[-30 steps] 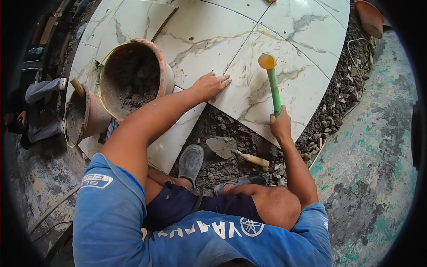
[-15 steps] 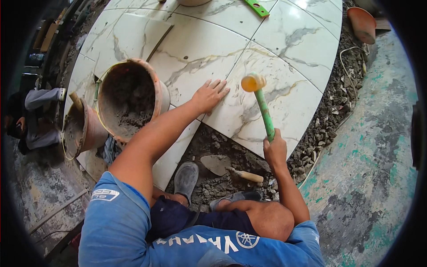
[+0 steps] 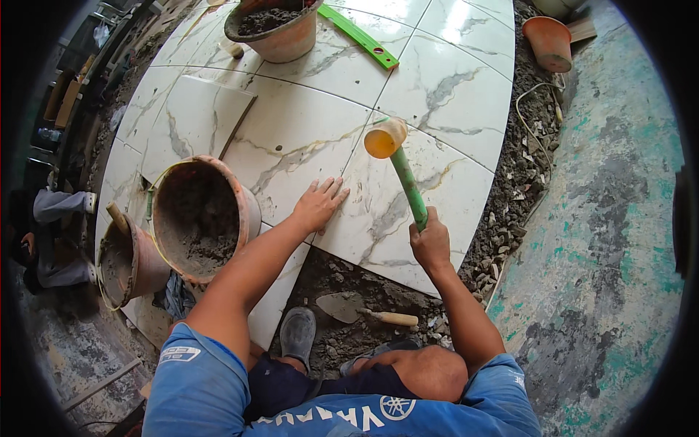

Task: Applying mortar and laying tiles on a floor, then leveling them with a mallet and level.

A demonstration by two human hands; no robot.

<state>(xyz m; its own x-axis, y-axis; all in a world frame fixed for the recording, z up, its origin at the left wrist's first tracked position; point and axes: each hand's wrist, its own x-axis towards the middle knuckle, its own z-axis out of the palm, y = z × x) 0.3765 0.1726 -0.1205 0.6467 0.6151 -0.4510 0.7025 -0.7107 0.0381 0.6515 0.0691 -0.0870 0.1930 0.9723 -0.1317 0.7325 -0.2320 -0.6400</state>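
Green-handled mallet (image 3: 405, 171) is in your right hand (image 3: 431, 242), fingers wrapped around the lower handle, striking end above the marbled tile (image 3: 382, 215); can't tell if it touches. That tile sits right of the neighbouring tile (image 3: 306, 120), near edge along the dark bed (image 3: 349, 273) where your trowel (image 3: 342, 306) lies. Left hand (image 3: 318, 206): palm down, fingers spread, where the two tiles meet; pressure unclear. For clean tapping, I'd land the face flat, strike lightly, spread blows, avoid bare corners, leave fingertips outside the swing. Feel for a lip; green level (image 3: 360, 38) lies beyond for checking.
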